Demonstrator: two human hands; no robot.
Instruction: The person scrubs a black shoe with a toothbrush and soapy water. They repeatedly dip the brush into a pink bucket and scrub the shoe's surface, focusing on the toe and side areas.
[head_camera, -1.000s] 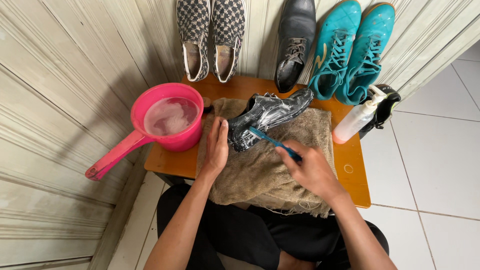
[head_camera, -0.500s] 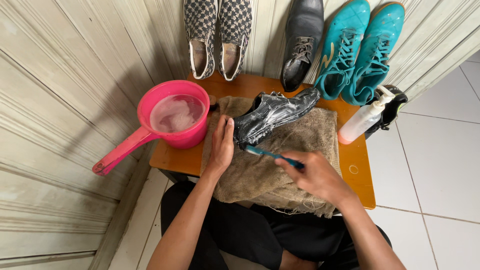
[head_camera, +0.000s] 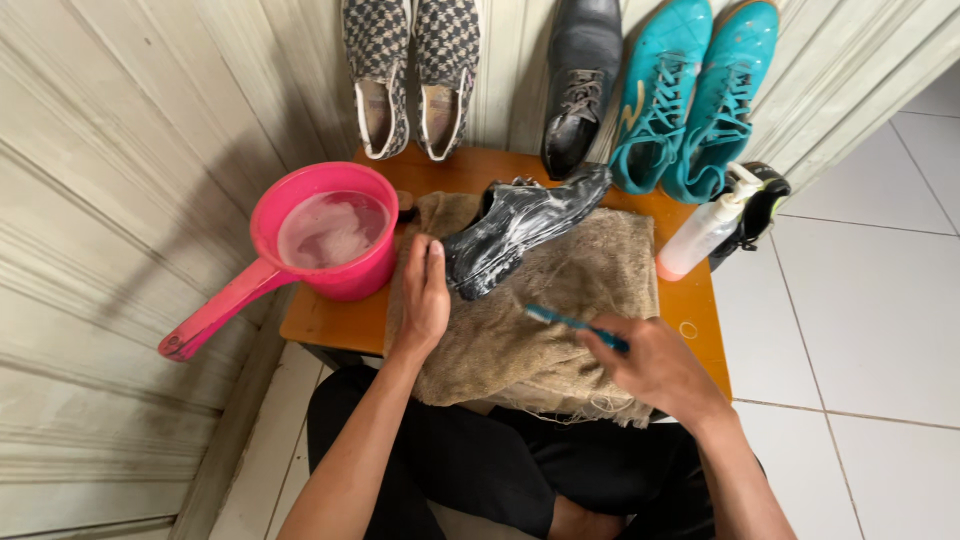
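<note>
A wet black shoe (head_camera: 520, 228) covered in soap streaks lies on a brown burlap cloth (head_camera: 560, 310) spread over a small orange wooden table (head_camera: 330, 322). My left hand (head_camera: 424, 296) rests flat on the cloth, its fingertips against the heel end of the shoe. My right hand (head_camera: 655, 368) is shut on a blue toothbrush (head_camera: 570, 322), whose bristle end points left over the cloth, a little short of the shoe.
A pink dipper (head_camera: 325, 245) of soapy water stands at the table's left. A white spray bottle (head_camera: 705, 228) lies at the right edge. Checkered shoes (head_camera: 410, 75), a black dress shoe (head_camera: 580, 85) and teal boots (head_camera: 690, 95) lean against the wall. White tiled floor lies to the right.
My right hand has pulled the toothbrush back and down, off the black shoe and over the cloth. My left hand stays at the shoe's heel.
</note>
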